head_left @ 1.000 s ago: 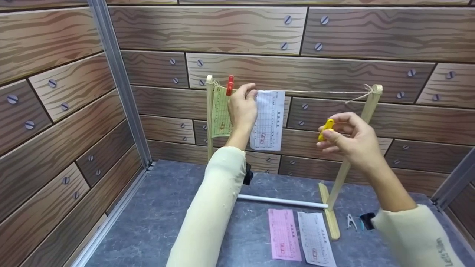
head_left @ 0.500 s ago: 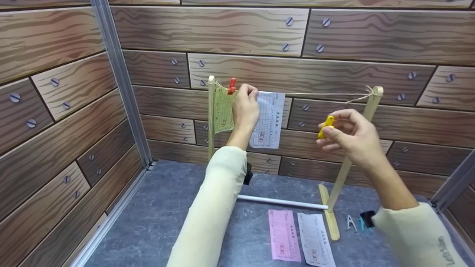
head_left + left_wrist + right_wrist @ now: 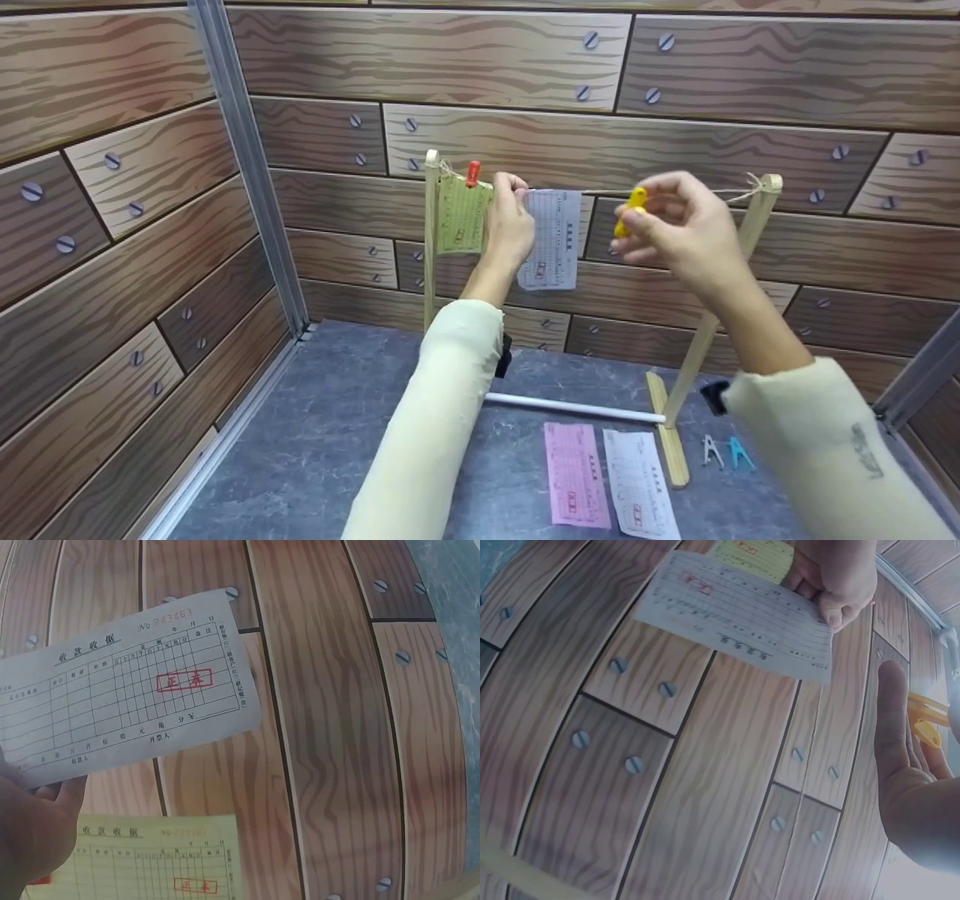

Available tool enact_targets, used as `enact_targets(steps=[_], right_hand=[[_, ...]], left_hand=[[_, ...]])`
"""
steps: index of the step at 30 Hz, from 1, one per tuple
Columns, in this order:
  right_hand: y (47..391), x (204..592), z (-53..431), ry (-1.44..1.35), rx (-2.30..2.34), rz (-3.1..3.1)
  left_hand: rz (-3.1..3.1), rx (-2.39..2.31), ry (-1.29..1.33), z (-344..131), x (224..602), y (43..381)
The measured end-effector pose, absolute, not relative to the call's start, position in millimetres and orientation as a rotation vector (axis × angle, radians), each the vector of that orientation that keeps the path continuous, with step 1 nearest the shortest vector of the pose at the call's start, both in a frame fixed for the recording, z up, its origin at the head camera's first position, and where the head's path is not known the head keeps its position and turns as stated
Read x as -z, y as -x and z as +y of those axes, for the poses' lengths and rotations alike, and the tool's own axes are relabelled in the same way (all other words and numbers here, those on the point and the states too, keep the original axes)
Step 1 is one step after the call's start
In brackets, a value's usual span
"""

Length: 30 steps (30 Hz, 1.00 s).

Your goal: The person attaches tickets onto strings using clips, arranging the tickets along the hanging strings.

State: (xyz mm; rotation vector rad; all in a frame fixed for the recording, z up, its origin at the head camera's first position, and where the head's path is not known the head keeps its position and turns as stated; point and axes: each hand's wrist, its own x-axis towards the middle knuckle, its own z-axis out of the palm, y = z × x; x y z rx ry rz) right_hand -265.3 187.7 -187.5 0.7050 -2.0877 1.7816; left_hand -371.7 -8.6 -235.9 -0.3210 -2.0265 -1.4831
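Observation:
My left hand (image 3: pixel 512 225) pinches the top left corner of a white receipt slip (image 3: pixel 551 244) at the string (image 3: pixel 600 192). The slip hangs down, its printed grid and red stamp showing in the left wrist view. Just left of that hand, a yellow-green receipt slip (image 3: pixel 459 217) hangs from the string under a red clothespin (image 3: pixel 472 174). To the right, my right hand (image 3: pixel 686 232) holds a yellow clothespin (image 3: pixel 631 212) between thumb and fingers, near the string and apart from the white slip.
The string runs between two wooden posts, the right post (image 3: pixel 694 360) on a wooden foot. A white rod (image 3: pixel 577 407) crosses low between them. On the grey table (image 3: pixel 360 435) lie a pink slip (image 3: pixel 576 476), another white slip (image 3: pixel 640 484), a grey clothespin (image 3: pixel 712 451) and a blue clothespin (image 3: pixel 740 454).
My right hand has moved up and left with the yellow clothespin, nearer the white slip. My left hand, still pinching that slip, has shifted slightly right.

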Motion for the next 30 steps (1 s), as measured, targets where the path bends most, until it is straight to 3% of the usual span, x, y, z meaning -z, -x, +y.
enact_targets(steps=[13, 30], right_hand=[[290, 151, 146, -0.716, -1.635, -2.151], [323, 150, 111, -0.697, -1.385, -2.156]], left_hand=[[-2.044, 1.464, 0.338, -8, 233, 368], [-2.127, 1.432, 0.238, -10, 231, 363]])
